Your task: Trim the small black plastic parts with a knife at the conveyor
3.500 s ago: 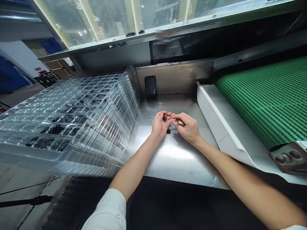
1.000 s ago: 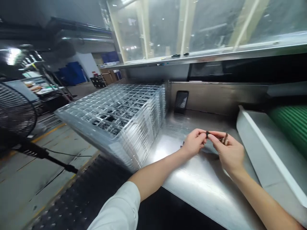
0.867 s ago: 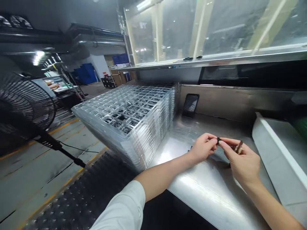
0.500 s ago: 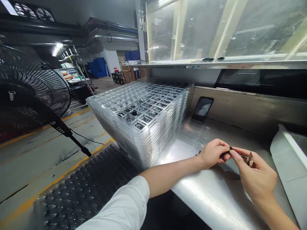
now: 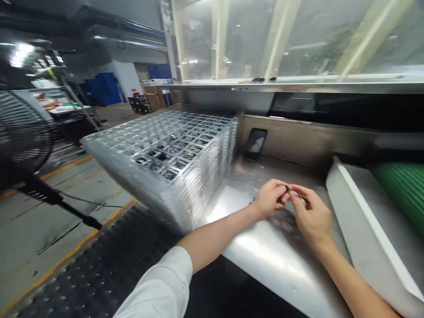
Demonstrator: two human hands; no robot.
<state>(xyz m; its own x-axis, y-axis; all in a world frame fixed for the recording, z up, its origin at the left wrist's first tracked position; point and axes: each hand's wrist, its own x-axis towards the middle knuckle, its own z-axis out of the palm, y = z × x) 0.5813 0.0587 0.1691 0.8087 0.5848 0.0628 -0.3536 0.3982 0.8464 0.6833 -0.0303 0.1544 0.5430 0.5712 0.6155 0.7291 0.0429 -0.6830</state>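
My left hand (image 5: 270, 198) and my right hand (image 5: 309, 214) meet above the steel table (image 5: 274, 260), fingertips pinched together on a small black round part (image 5: 286, 189). The right hand also seems to hold a thin metal tool, blurred by motion here. Left of my hands stands a tall stack of clear plastic trays (image 5: 172, 163); several pockets of the top tray hold black round parts.
A dark phone (image 5: 255, 143) leans against the steel back wall. A white chute (image 5: 361, 221) and a green conveyor belt (image 5: 402, 192) lie to the right. A black floor fan (image 5: 23, 141) stands at far left over a studded black mat (image 5: 99, 274).
My head has swung back to the right, so the green belt shows again and the fan slides left. My hands stay pinched together on the small black part.
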